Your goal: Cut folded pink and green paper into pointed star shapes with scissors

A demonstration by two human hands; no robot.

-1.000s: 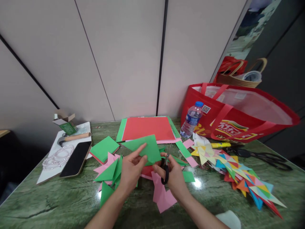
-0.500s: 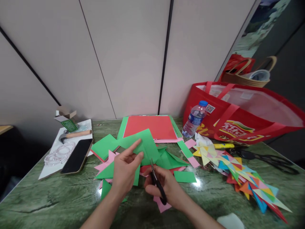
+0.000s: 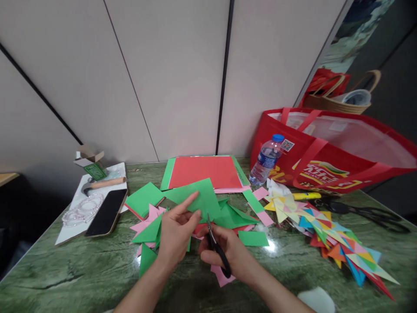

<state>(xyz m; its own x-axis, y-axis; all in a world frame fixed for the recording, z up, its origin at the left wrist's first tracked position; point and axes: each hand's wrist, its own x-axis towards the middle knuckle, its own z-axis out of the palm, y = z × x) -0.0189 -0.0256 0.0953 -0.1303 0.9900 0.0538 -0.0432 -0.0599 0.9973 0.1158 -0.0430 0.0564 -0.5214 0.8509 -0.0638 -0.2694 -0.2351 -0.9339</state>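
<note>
A sheet of green paper (image 3: pixel 202 198) is pinched between the thumb and fingers of my left hand (image 3: pixel 177 232), its index finger lying along the sheet. My right hand (image 3: pixel 226 250) grips a pair of scissors (image 3: pixel 217 248) with black handles. The blades point up at the sheet's lower edge; whether they touch it I cannot tell. Under and around my hands lie folded green pieces (image 3: pixel 233 215), pink pieces (image 3: pixel 149 221) and some red paper.
A stack of red and green sheets (image 3: pixel 205 171) lies by the wall. To the right stand a water bottle (image 3: pixel 266 161) and a red bag (image 3: pixel 325 152), with folded colourful paper (image 3: pixel 339 239) and black scissors (image 3: pixel 368 215) nearer. A phone (image 3: pixel 107 213), hammer (image 3: pixel 104 183) and small box (image 3: pixel 93 165) are left.
The green sheet and both hands have shifted slightly to the right in the view. My left hand keeps its pinch, and the scissors stay in my right hand.
</note>
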